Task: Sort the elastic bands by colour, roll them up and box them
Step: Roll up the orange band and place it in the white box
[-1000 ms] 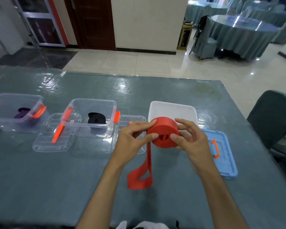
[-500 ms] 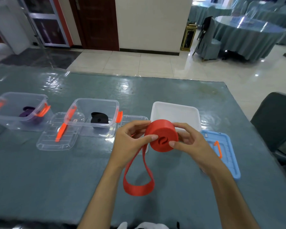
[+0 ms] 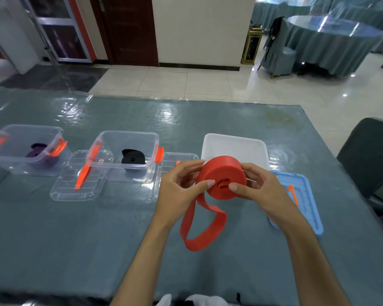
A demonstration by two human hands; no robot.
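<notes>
I hold a red elastic band point(image 3: 222, 181), mostly rolled, in both hands just in front of the white box point(image 3: 234, 146). My left hand point(image 3: 179, 188) and right hand point(image 3: 258, 187) grip the roll; a loose loop hangs below. Left of the white box, two clear boxes hold a black roll point(image 3: 133, 157) and a purple roll point(image 3: 39, 152).

Dark chair point(image 3: 369, 151) beside the table, round draped table point(image 3: 332, 40) beyond, brown door point(image 3: 131, 29)
</notes>
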